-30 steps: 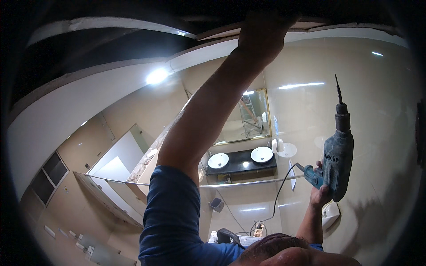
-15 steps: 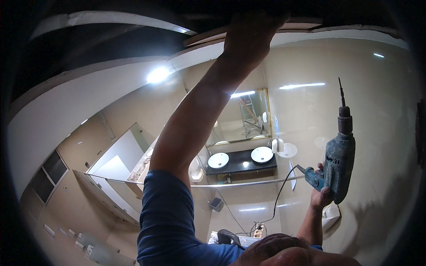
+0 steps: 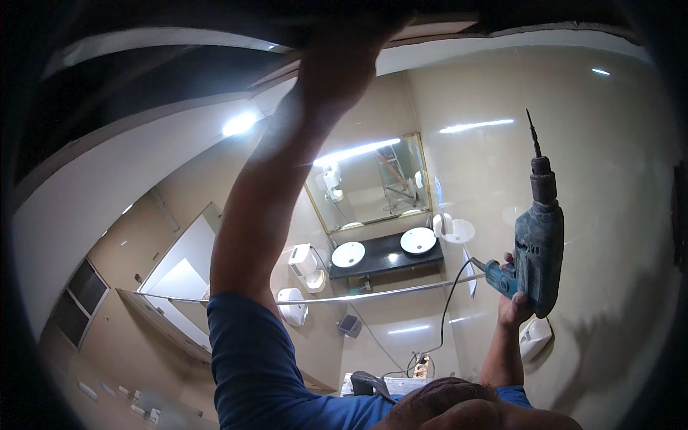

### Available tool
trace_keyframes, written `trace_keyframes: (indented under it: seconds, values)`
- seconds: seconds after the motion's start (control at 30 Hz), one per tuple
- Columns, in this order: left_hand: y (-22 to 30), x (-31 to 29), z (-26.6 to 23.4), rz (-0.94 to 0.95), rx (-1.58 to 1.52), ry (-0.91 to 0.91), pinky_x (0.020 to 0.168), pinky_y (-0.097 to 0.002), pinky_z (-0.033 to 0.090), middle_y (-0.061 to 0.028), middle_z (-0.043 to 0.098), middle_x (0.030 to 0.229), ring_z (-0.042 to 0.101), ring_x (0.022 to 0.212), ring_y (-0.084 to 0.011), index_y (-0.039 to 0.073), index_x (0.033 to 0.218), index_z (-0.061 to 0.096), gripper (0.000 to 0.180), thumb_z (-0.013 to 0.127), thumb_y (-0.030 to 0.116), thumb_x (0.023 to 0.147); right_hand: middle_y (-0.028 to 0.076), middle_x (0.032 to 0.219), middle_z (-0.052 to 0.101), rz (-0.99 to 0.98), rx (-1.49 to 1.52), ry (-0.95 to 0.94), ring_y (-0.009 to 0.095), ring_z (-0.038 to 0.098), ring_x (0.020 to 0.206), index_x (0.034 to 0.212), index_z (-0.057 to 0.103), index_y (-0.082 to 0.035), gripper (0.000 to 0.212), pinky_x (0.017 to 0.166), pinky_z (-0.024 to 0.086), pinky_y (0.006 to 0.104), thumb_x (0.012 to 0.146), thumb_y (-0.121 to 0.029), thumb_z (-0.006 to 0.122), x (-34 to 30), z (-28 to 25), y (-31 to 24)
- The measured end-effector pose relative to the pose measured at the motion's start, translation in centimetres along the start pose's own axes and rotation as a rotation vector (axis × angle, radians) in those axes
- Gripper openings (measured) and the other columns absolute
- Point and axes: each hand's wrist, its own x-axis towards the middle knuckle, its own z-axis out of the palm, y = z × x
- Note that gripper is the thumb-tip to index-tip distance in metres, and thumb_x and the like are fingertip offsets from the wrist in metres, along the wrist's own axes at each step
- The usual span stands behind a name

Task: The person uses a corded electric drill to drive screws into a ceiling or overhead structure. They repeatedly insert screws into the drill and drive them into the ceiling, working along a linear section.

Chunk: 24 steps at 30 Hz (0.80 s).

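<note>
At upper centre of the frame, too dark to tell the grip of the left hand (image 3: 347,49) beside a wooden strip (image 3: 437,29). At right, gripping an upright drill (image 3: 539,251) by its teal handle (image 3: 502,278) with the right hand (image 3: 517,309); probably heavy, rigid, best held there.

A glossy black counter (image 3: 378,265) with two round white basins (image 3: 348,254) on top, side by side but apart

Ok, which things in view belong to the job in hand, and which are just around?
Likely the job:
- drill in the right hand
- its cord
- brown strip by the raised left hand

Just around:
- two white basins
- dark counter
- gold-framed mirror
</note>
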Motion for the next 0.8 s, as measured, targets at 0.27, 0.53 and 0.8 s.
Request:
trace_keyframes:
  seconds: [0.27,0.53,0.8]
  values:
    - [0.6,-0.4,-0.5,-0.096,0.119,-0.158,0.109,-0.0503,0.046,-0.0199,0.066,0.132,0.063,0.119,-0.036,0.023,0.151,0.054,0.047,0.035,0.009,0.11,0.021,0.13,0.062,0.059,0.031,-0.009,0.035,0.068,0.112,0.147,0.044,0.003,0.095,0.091,0.058,0.0438,0.083,-0.06,0.077,-0.4,0.1,0.2]
    - [1.2,0.3,0.8,0.032,0.059,0.048,0.097,-0.0455,0.052,-0.0166,0.068,0.129,0.065,0.109,-0.031,0.022,0.144,0.063,0.042,0.044,0.013,0.108,0.02,0.13,0.062,0.036,0.07,-0.021,0.036,0.068,0.11,0.147,0.045,0.001,0.089,0.086,0.059,0.0425,0.086,-0.054,0.077,0.1,0.5,0.1]
    - [0.9,0.0,2.0,0.142,0.088,0.196,0.081,-0.0435,0.061,-0.0152,0.074,0.105,0.073,0.089,-0.028,0.027,0.135,0.068,0.046,0.069,0.005,0.095,0.019,0.129,0.063,0.075,0.088,-0.003,0.035,0.067,0.111,0.148,0.044,0.0,0.093,0.082,0.059,0.0399,0.084,-0.058,0.078,-0.3,0.6,-0.1]
